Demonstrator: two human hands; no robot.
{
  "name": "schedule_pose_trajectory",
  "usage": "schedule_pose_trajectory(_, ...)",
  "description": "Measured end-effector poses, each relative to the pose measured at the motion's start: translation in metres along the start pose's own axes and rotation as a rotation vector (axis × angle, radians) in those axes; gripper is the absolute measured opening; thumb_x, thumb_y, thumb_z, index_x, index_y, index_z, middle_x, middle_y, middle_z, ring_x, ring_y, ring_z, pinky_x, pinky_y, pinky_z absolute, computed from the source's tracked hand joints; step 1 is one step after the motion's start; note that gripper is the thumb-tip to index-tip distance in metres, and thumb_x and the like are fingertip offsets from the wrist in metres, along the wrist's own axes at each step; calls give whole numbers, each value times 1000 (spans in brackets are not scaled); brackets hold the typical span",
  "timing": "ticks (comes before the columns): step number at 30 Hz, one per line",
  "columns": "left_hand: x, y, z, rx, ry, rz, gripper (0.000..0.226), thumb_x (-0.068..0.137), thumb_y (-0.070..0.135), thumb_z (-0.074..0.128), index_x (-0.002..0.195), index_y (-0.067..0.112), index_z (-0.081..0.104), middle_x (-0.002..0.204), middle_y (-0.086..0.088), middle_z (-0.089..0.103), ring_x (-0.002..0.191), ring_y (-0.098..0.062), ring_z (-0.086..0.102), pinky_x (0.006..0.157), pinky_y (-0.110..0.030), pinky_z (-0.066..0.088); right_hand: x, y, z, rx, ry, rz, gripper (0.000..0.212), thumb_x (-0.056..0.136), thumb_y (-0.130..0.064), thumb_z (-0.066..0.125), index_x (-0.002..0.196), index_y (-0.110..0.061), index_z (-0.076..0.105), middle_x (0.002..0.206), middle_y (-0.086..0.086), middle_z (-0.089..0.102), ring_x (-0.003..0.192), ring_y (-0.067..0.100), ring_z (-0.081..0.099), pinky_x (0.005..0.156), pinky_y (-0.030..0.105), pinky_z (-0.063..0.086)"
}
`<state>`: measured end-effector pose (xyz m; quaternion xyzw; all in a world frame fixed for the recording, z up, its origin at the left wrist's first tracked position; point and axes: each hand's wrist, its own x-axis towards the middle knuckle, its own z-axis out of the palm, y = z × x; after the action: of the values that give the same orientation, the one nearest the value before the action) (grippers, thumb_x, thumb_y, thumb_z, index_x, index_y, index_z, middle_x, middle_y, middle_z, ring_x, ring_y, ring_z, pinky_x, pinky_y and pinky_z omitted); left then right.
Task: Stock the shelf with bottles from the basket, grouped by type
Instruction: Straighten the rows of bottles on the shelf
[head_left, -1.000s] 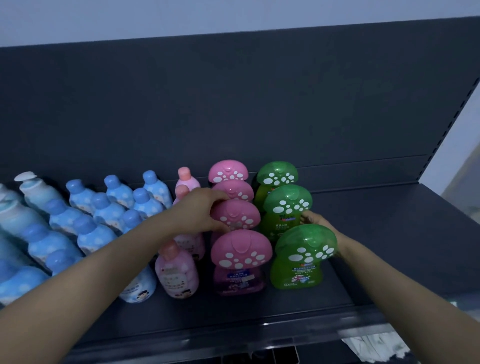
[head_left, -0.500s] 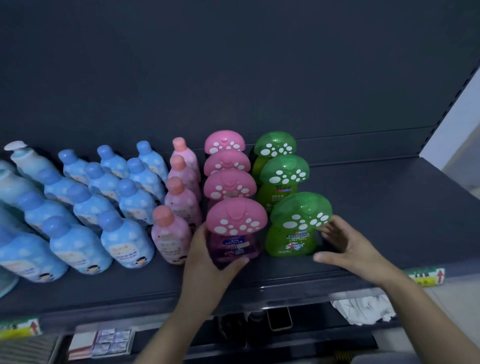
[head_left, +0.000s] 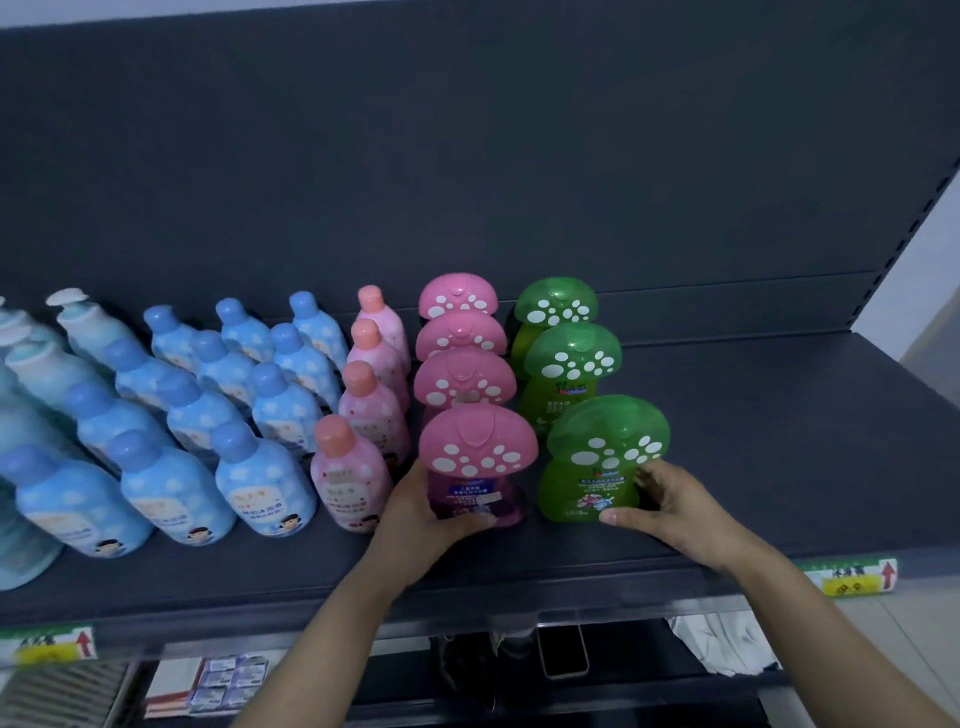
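Note:
On the dark shelf (head_left: 779, 441) stand rows of bottles by type: blue bottles (head_left: 265, 478) at the left, a row of pink round-capped bottles (head_left: 353, 478), a row of pink mushroom-capped bottles (head_left: 462, 379) and three green mushroom-capped bottles (head_left: 571, 358). My left hand (head_left: 415, 519) grips the base of the front pink mushroom bottle (head_left: 478, 457), thumb across its front. My right hand (head_left: 670, 509) holds the front green mushroom bottle (head_left: 602, 457) from the right, thumb under its label. Both bottles stand upright on the shelf. No basket is in view.
The shelf's right part beyond the green row holds nothing. Yellow price tags (head_left: 852, 577) sit on the front rail. Below the shelf lie a phone (head_left: 561, 649), white cloth (head_left: 722, 644) and small packets (head_left: 223, 680). Pale blue pump bottles (head_left: 31, 374) crowd the far left.
My left hand came off the rear pink bottles and now grips the front pink mushroom bottle. My right hand moved from behind the green row onto the front green bottle's right side.

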<state>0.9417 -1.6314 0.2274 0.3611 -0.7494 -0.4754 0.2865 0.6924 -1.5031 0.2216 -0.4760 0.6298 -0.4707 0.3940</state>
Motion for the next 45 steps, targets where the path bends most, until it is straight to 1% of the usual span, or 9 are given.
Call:
schedule_pose_trajectory(4,-2,4,2,8,28,8,61,63,11,85,106,33,48,105,15,61,92,15,58,75,-3,44,-1,-1,0,-6,-6,0,87,43,-60,84,114,-18,57,116,-11,67,110,7,61,94,19,48)
schedule_pose_trajectory(8,-21,8,-1,67,135,78,70,63,29,85,115,39,40,116,17,55,103,18,50,83,-1,39,-14,-19,-5,-88,25,-27,73,48,-33,89,113,-28,55,111,-30,63,110,-4,57,83,2,42)
schedule_pose_trajectory(11,-60,8,-10,185,270,161,62,69,53,65,124,52,36,129,27,48,118,15,42,97,-8,37,-40,-34,2,-184,329,-192,55,57,-31,88,100,-47,58,97,-39,62,97,-17,57,80,-6,37)
schedule_pose_trajectory(14,-90,10,-37,273,453,352,60,75,47,61,130,49,38,131,33,43,120,16,41,97,-2,33,-65,-45,47,-124,706,-259,64,51,-75,69,96,-32,56,94,-33,62,85,-14,59,84,1,42)
schedule_pose_trajectory(16,-92,3,-63,227,609,378,57,78,43,64,130,34,43,132,26,43,123,8,43,100,-7,33,-65,-49,95,-144,789,-377,59,65,-69,65,95,-19,54,93,-32,59,79,-6,58,80,10,47)
schedule_pose_trajectory(19,-80,-15,-102,102,722,242,67,74,26,72,132,26,38,133,32,36,124,6,38,103,-11,32,-46,-60,184,-193,685,-560,38,75,-57,64,107,-40,52,102,-18,58,84,2,61,80,14,48)
schedule_pose_trajectory(27,-50,-42,-114,98,496,110,79,80,15,70,143,8,23,144,-6,30,129,-3,26,104,-4,17,36,-68,287,-312,677,-176,82,69,-26,74,136,-4,33,133,12,46,122,27,47,100,46,43)
schedule_pose_trajectory(33,-36,-42,-110,50,496,22,80,73,17,77,137,4,30,135,-11,42,124,-22,43,105,-35,37,45,-71,289,-319,697,-50,78,69,-32,79,131,-14,35,120,2,54,108,22,56,79,29,47)
schedule_pose_trajectory(45,-37,-41,-114,-6,471,20,63,70,15,78,113,28,33,106,7,52,95,-8,53,78,-15,39,47,-72,292,-298,744,-45,70,68,-32,79,124,-15,41,109,1,58,97,22,59,77,33,50)
